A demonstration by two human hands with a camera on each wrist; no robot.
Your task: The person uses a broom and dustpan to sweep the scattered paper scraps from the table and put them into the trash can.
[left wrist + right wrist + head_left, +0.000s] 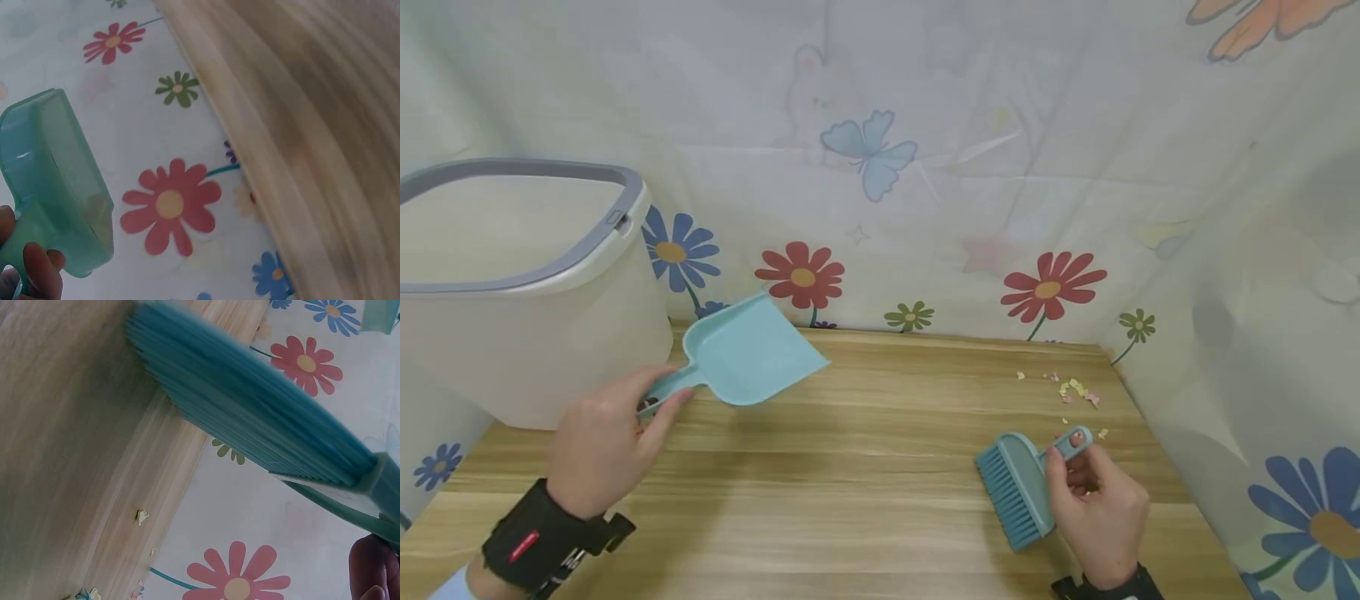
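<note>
My left hand [613,437] grips the handle of a light blue dustpan [756,350], held above the left part of the wooden table. Its pan points right and its inside looks bare in the head view; the left wrist view shows the dustpan [59,181] from the side. At the right, my right hand [1097,508] pinches the handle of a small blue hand brush [1018,487]. The bristles [250,394] fill much of the right wrist view, apart from the tabletop there. Small yellow and pink scraps [1075,389] lie scattered on the table beyond the brush.
A large white bin [550,333] with a grey rim stands at the left, just behind my left hand. Flower-printed sheeting [917,242] hangs along the back and right sides of the wooden tabletop [850,475].
</note>
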